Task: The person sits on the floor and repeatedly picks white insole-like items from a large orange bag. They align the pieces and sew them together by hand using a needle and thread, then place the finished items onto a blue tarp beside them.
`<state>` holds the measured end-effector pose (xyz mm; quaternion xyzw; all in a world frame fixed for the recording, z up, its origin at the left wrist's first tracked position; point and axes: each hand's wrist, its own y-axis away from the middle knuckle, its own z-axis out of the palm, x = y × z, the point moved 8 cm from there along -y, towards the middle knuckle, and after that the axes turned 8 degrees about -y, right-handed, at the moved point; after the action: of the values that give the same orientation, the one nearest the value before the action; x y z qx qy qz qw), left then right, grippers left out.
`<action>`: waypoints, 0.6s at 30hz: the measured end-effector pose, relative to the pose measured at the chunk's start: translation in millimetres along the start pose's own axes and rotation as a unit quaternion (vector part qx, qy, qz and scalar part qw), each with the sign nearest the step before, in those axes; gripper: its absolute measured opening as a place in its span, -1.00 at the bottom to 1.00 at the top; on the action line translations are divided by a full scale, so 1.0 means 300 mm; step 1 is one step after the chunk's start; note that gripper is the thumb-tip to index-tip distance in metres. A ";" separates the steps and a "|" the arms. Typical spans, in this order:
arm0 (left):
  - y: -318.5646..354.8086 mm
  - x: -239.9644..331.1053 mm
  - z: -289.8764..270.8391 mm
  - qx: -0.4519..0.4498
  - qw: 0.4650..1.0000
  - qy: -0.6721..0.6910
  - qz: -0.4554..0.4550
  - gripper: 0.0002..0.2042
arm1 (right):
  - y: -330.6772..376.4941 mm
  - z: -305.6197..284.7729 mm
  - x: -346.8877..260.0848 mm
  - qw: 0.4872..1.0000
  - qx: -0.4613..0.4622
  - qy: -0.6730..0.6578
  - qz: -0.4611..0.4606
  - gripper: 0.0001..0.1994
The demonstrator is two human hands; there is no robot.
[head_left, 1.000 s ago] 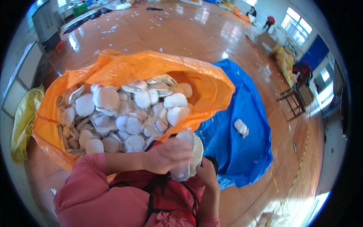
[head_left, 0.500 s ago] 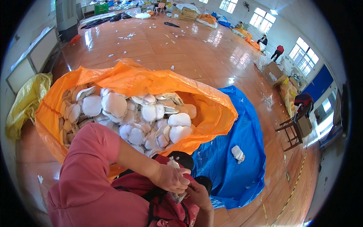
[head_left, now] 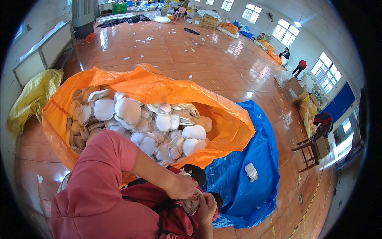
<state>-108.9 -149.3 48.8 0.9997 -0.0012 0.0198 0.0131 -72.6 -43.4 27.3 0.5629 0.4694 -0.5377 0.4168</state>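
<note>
Over my lap, my left hand (head_left: 182, 186) and my right hand (head_left: 207, 208) meet with fingers closed on a small whitish padded fabric piece (head_left: 190, 205). Its kind is not clear, since my hands cover much of it. Just ahead of my knees lies a big orange plastic sack (head_left: 230, 137), spread wide at the mouth. Many rounded white and cream padded pieces (head_left: 128, 111) are heaped inside it. Right of the sack, a blue plastic sheet (head_left: 234, 179) covers part of the floor, with a small white padded piece (head_left: 251, 171) on it.
A yellow plastic sack (head_left: 36, 97) slumps at the left by a low white partition (head_left: 47, 53). At the right stands a wooden chair (head_left: 310, 149), with cardboard boxes (head_left: 293, 91) farther back. White scraps dot the tiled floor (head_left: 167, 51). Several people are by the far walls.
The whole view has shifted slightly, moving the room a little right in the picture. Both hands stay together on the padded piece, which now shows more of its pale surface below my fingers.
</note>
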 end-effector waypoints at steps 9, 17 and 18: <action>-0.026 0.029 0.043 -0.204 0.975 0.079 0.030 -0.68 | -0.006 0.035 0.112 0.994 -0.089 0.070 0.009 -0.86; -0.043 0.073 0.137 -0.141 0.989 -0.009 0.037 -0.73 | 0.017 0.016 0.118 0.987 -0.110 0.109 0.037 -0.84; -0.046 0.079 0.136 -0.126 0.991 -0.031 0.043 -0.73 | 0.030 0.003 0.134 0.989 -0.104 0.095 0.049 -0.83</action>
<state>-83.6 -136.6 8.8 0.9893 -0.0470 -0.0110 0.1377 -64.7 -42.9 -13.1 0.5871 0.5321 -0.4092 0.4524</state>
